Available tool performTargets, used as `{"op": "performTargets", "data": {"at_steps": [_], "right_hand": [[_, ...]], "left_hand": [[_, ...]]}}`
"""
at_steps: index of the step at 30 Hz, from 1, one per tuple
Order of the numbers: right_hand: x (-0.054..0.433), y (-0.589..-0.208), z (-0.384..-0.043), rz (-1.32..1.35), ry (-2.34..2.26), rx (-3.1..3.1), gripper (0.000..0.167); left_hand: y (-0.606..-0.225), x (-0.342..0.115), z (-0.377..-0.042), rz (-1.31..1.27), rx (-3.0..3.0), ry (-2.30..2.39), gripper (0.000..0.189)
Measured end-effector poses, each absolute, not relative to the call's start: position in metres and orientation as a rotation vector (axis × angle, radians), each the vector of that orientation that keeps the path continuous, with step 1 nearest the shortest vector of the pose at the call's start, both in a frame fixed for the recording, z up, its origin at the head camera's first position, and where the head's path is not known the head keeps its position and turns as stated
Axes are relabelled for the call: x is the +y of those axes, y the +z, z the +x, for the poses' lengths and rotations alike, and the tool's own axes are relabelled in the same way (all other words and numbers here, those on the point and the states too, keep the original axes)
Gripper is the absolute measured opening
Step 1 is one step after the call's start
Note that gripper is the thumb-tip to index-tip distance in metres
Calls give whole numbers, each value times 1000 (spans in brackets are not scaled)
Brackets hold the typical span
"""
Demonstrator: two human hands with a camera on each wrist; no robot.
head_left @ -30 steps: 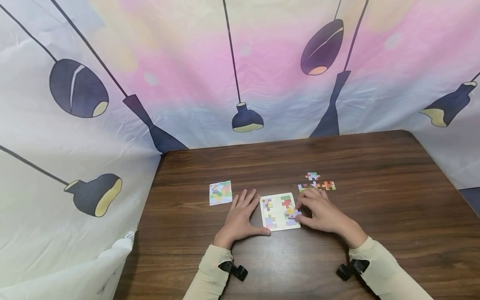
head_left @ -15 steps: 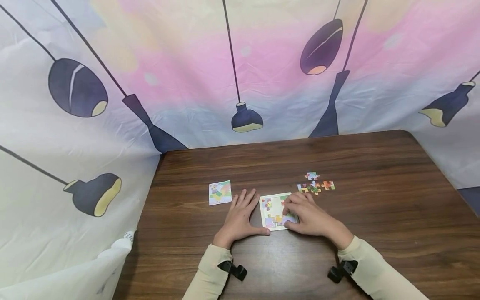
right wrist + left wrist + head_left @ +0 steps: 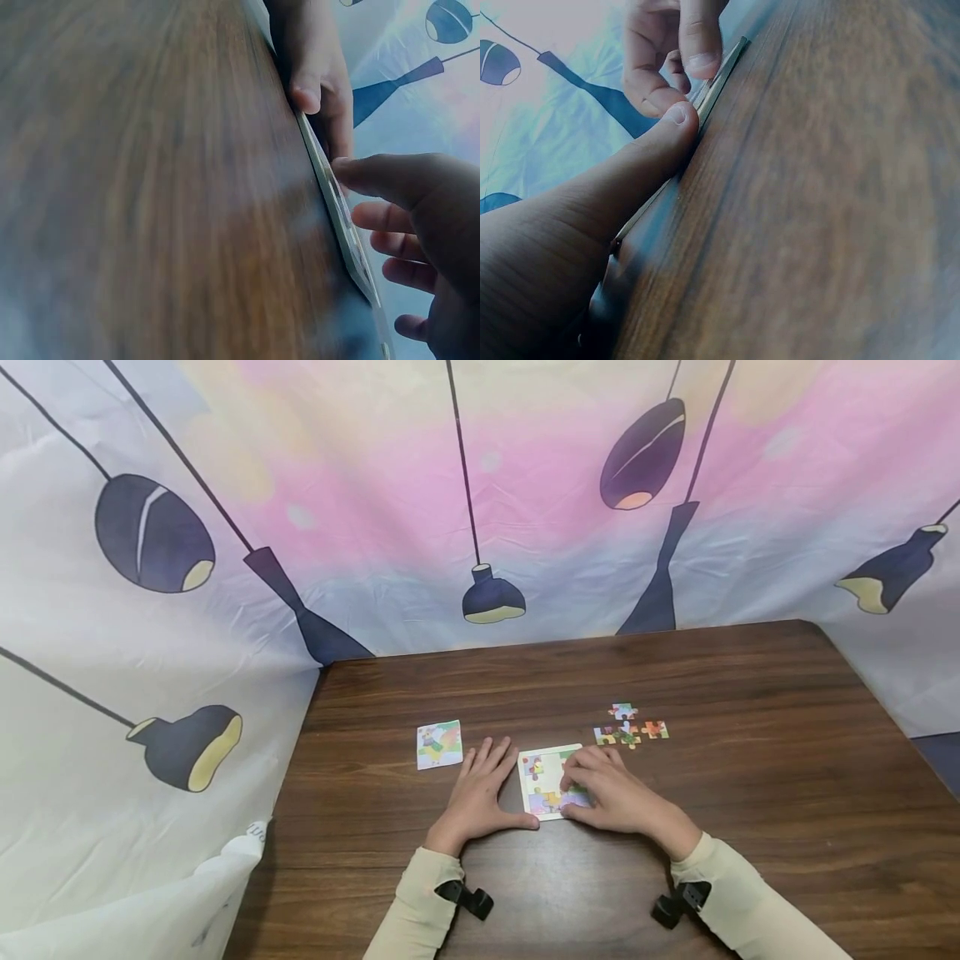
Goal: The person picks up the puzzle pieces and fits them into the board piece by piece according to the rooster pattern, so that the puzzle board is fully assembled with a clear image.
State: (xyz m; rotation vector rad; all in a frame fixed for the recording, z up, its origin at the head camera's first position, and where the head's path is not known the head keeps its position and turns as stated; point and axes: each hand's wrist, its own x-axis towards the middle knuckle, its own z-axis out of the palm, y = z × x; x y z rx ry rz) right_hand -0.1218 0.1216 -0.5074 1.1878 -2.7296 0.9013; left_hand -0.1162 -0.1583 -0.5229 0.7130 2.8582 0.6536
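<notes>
The left hand (image 3: 482,800) lay spread, thumb against the tray (image 3: 553,772); the right hand (image 3: 611,792) bent over it, any pinch impossible to tell; the yellow piece (image 3: 552,801), in the near row, probably wanted level pressing.

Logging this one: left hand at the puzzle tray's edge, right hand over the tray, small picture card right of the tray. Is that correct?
Not quite: the picture card lies left of the puzzle tray, as the head view shows. The left hand is at its edge and the right hand over the tray, as stated.
</notes>
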Motion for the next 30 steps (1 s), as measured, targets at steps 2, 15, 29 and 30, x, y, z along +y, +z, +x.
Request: {"op": "performTargets", "data": {"at_steps": [2, 15, 29, 30], "right_hand": [[119, -508, -121, 1182, 911, -2710, 20], [109, -516, -119, 1134, 898, -2712, 9], [113, -515, -122, 1138, 978, -2704, 8], [115, -516, -122, 1131, 1000, -2675, 9]], "left_hand": [[-523, -158, -116, 717, 2858, 650, 122], [-521, -158, -118, 716, 2858, 646, 122], [-523, -158, -116, 718, 2861, 661, 122], [-523, -158, -116, 721, 2860, 663, 123]]}}
